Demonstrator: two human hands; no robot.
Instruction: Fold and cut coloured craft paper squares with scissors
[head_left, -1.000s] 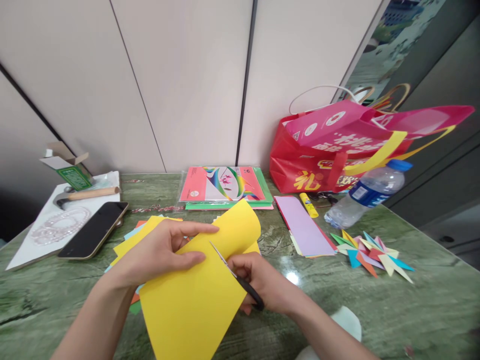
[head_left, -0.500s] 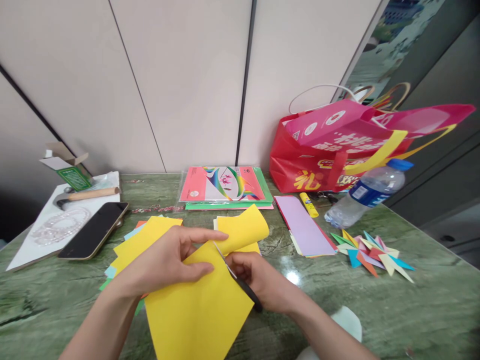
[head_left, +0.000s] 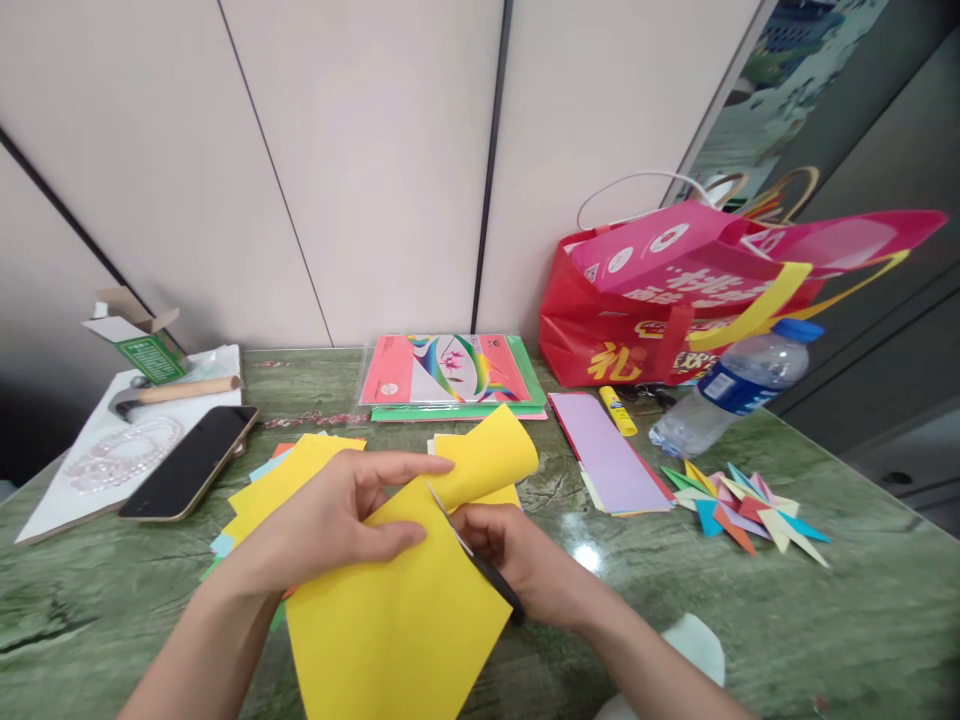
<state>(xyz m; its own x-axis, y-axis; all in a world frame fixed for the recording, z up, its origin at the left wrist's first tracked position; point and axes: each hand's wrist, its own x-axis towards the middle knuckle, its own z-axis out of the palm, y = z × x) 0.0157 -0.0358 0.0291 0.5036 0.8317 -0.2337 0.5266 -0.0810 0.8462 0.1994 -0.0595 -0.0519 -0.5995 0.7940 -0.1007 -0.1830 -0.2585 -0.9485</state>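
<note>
A sheet of yellow paper [head_left: 401, 625] is held up over the table, cut partway across, its far strip curling up and to the right. My left hand [head_left: 360, 510] pinches the sheet near the cut, thumb and index finger on its upper face. Black-handled scissors [head_left: 491, 580] are in my right hand [head_left: 525, 560], fingers wrapped around the handles. The blades lie along the cut line, one blade showing above the paper and the other hidden. Under my left wrist lies a fanned stack of coloured paper [head_left: 300, 475], yellow on top.
Packaged coloured paper [head_left: 450, 370] lies at the back. To the right are lilac strips [head_left: 611, 450], a yellow glue stick [head_left: 619, 411], folded paper pieces [head_left: 746, 505], a bottle [head_left: 735, 390] and a red bag [head_left: 570, 330]. A phone [head_left: 191, 465] and small hammer [head_left: 176, 392] lie left.
Very little differs. The near part of the yellow sheet has shifted slightly, and both hands stay at the same spot on the cut.
</note>
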